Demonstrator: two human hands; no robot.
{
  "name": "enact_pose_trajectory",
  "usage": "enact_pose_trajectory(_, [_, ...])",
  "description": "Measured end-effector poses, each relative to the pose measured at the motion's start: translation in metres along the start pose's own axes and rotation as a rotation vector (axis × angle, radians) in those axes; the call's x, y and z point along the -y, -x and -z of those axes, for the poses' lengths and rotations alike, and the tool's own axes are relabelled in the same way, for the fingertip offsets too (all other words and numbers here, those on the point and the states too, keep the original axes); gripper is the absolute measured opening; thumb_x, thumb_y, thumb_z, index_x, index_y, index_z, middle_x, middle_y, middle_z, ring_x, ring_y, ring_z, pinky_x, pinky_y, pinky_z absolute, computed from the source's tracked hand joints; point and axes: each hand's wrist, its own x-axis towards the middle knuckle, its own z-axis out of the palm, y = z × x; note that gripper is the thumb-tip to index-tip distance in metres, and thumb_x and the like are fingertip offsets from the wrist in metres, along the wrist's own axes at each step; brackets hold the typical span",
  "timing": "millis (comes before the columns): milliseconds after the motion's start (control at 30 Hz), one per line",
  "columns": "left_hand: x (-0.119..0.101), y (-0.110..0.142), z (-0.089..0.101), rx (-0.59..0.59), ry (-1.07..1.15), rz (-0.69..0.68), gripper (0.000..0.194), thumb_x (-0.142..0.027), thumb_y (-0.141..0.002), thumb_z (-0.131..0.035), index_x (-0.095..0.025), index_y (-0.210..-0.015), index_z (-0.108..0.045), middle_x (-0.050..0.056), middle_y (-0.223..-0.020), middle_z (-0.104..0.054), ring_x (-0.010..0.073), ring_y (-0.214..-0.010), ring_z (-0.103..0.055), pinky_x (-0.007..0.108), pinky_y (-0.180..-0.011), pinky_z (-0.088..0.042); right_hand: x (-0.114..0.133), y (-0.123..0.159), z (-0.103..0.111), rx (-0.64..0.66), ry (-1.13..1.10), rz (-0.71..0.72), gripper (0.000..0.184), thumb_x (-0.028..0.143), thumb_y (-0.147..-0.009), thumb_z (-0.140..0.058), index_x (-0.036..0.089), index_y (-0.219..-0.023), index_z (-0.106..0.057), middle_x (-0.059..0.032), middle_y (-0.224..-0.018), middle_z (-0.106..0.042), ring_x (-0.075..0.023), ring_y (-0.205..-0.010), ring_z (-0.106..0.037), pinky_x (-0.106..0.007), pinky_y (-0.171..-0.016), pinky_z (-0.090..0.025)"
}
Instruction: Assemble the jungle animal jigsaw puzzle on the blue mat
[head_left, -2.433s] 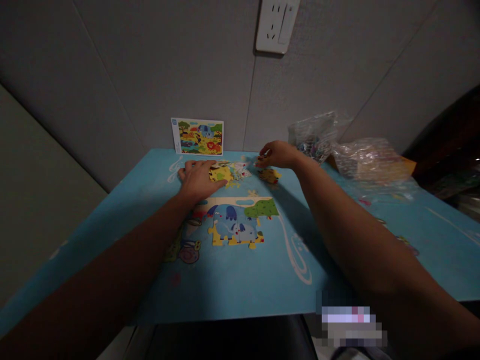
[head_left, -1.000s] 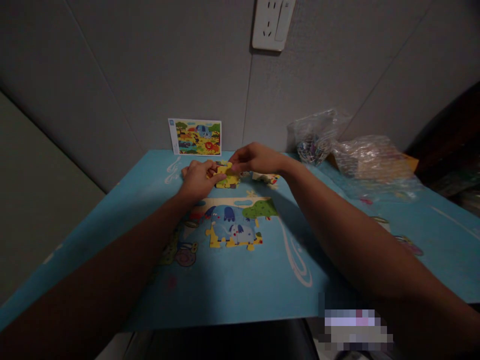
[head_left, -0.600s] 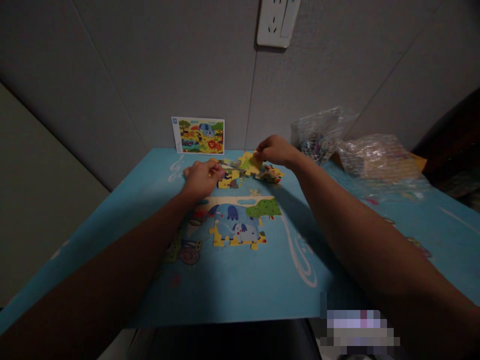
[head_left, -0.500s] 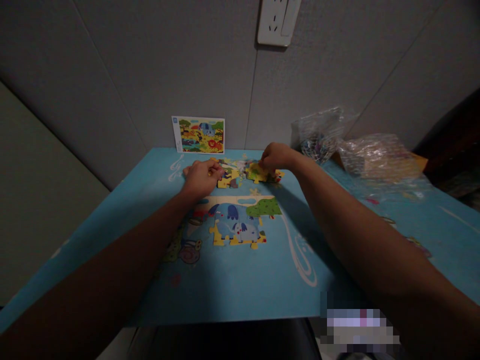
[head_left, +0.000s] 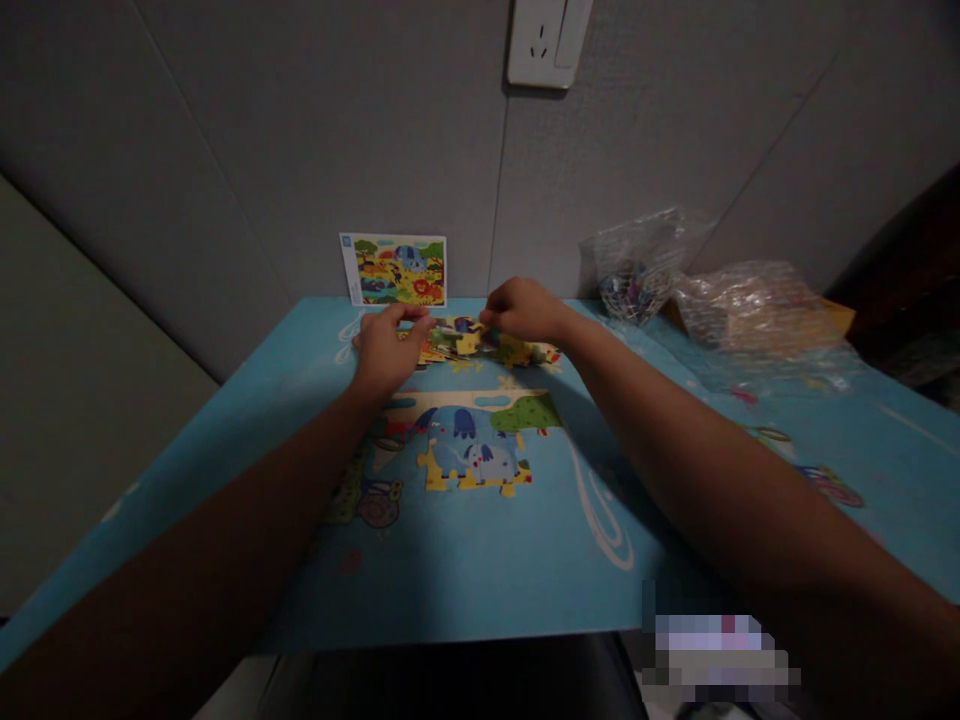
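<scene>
Near the back of the table, my left hand [head_left: 386, 345] curls its thumb and fingers together over the left end of a heap of loose puzzle pieces [head_left: 435, 350]. A piece seems pinched there, mostly hidden by the fingers. My right hand [head_left: 521, 308] is closed in a pinch on a yellow and dark blue puzzle piece [head_left: 469, 338], held tilted above the heap. More yellow and green pieces lie under its knuckles. Closer to me, a joined puzzle section [head_left: 472, 445] lies flat, showing two blue elephants and a green bush; its lower edge is uneven with tabs.
A picture card [head_left: 397, 270] of the animal scene leans on the wall behind my left hand. At the back right lie a clear bag [head_left: 637, 270] with small things and crumpled plastic wrap [head_left: 757, 310] over something orange. A socket [head_left: 551, 40] is above. The blue tablecloth [head_left: 487, 570] has printed cartoons.
My right hand set a yellow-green piece down on the right of the heap, then moved left with another piece. My left hand shifted slightly left. The elephant section stayed put.
</scene>
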Motion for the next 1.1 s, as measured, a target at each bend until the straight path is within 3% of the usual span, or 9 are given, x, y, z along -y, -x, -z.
enact_pose_trajectory(100, [0.000, 0.001, 0.002, 0.042, -0.169, 0.100, 0.047, -0.046, -0.086, -0.063, -0.024, -0.127, -0.067, 0.013, -0.137, -0.063, 0.0420, -0.133, -0.046, 0.061, -0.109, -0.036, -0.016, -0.001, -0.002, 0.076, 0.128, -0.145, 0.026, 0.027, -0.087, -0.063, 0.013, -0.100, -0.081, -0.0147, -0.099, -0.078, -0.0279, -0.095, -0.070, -0.032, -0.079, -0.049])
enact_pose_trajectory(200, [0.000, 0.002, 0.000, 0.154, -0.248, 0.115, 0.055, -0.054, -0.081, -0.068, -0.028, -0.130, -0.067, 0.013, -0.145, -0.056, 0.0468, -0.137, -0.040, 0.067, -0.109, -0.032, -0.025, -0.002, -0.011, 0.062, 0.191, -0.213, 0.032, 0.027, -0.081, -0.071, 0.017, -0.111, -0.078, -0.0166, -0.121, -0.073, -0.0347, -0.113, -0.066, -0.040, -0.091, -0.051])
enact_pose_trajectory(300, [0.001, 0.003, -0.002, 0.206, -0.289, 0.075, 0.050, -0.055, -0.080, -0.068, -0.033, -0.125, -0.071, 0.010, -0.150, -0.052, 0.0475, -0.138, -0.036, 0.069, -0.109, -0.029, -0.018, -0.003, -0.025, 0.011, 0.113, -0.106, 0.048, 0.032, -0.084, -0.070, 0.019, -0.130, -0.069, -0.0159, -0.138, -0.064, -0.0364, -0.128, -0.058, -0.048, -0.104, -0.046])
enact_pose_trajectory(400, [0.003, 0.003, -0.003, 0.227, -0.301, 0.062, 0.046, -0.056, -0.082, -0.066, -0.037, -0.123, -0.072, 0.008, -0.148, -0.054, 0.0457, -0.138, -0.036, 0.069, -0.109, -0.027, -0.003, -0.003, -0.037, 0.019, -0.022, 0.011, 0.066, 0.045, -0.088, -0.069, 0.018, -0.146, -0.054, -0.0159, -0.145, -0.059, -0.0347, -0.132, -0.055, -0.049, -0.109, -0.042])
enact_pose_trajectory(600, [0.001, 0.003, -0.002, 0.225, -0.281, 0.052, 0.040, -0.048, -0.081, -0.069, -0.035, -0.118, -0.073, 0.006, -0.142, -0.060, 0.0443, -0.136, -0.037, 0.069, -0.109, -0.027, 0.007, -0.004, -0.045, -0.019, -0.054, 0.032, 0.057, 0.037, -0.081, -0.079, 0.018, -0.133, -0.065, -0.0144, -0.128, -0.070, -0.0312, -0.115, -0.064, -0.040, -0.095, -0.047])
enact_pose_trajectory(767, [-0.005, 0.005, 0.001, 0.209, -0.285, 0.033, 0.035, -0.041, -0.084, -0.067, -0.033, -0.117, -0.073, 0.005, -0.142, -0.060, 0.0409, -0.136, -0.038, 0.064, -0.112, -0.026, 0.001, -0.007, -0.039, -0.107, -0.204, 0.013, 0.028, 0.020, -0.089, -0.066, 0.014, -0.114, -0.076, -0.0103, -0.100, -0.078, -0.0205, -0.090, -0.068, -0.029, -0.082, -0.046])
enact_pose_trajectory(867, [-0.008, 0.005, 0.003, 0.140, -0.196, -0.038, 0.033, -0.035, -0.089, -0.061, -0.032, -0.119, -0.072, 0.003, -0.136, -0.066, 0.0349, -0.133, -0.043, 0.058, -0.113, -0.026, -0.002, -0.008, -0.035, -0.145, -0.320, -0.006, 0.023, 0.020, -0.088, -0.065, 0.010, -0.103, -0.079, -0.0095, -0.088, -0.077, -0.0179, -0.079, -0.066, -0.026, -0.073, -0.046])
enact_pose_trajectory(1000, [-0.008, 0.006, 0.002, 0.158, -0.143, -0.097, 0.031, -0.033, -0.089, -0.063, -0.032, -0.119, -0.073, 0.002, -0.117, -0.075, 0.0327, -0.126, -0.049, 0.056, -0.113, -0.026, -0.008, -0.010, -0.027, -0.204, -0.361, -0.084, 0.023, 0.020, -0.087, -0.063, 0.008, -0.099, -0.079, -0.0104, -0.085, -0.076, -0.0189, -0.078, -0.067, -0.027, -0.073, -0.047])
enact_pose_trajectory(1100, [-0.004, 0.006, -0.001, 0.187, -0.210, -0.096, 0.038, -0.037, -0.085, -0.069, -0.032, -0.123, -0.071, 0.003, -0.131, -0.069, 0.0371, -0.129, -0.046, 0.060, -0.110, -0.027, -0.018, -0.010, -0.019, -0.249, -0.247, -0.208, 0.024, 0.017, -0.086, -0.061, 0.010, -0.099, -0.080, -0.0146, -0.091, -0.077, -0.0238, -0.088, -0.070, -0.032, -0.081, -0.050])
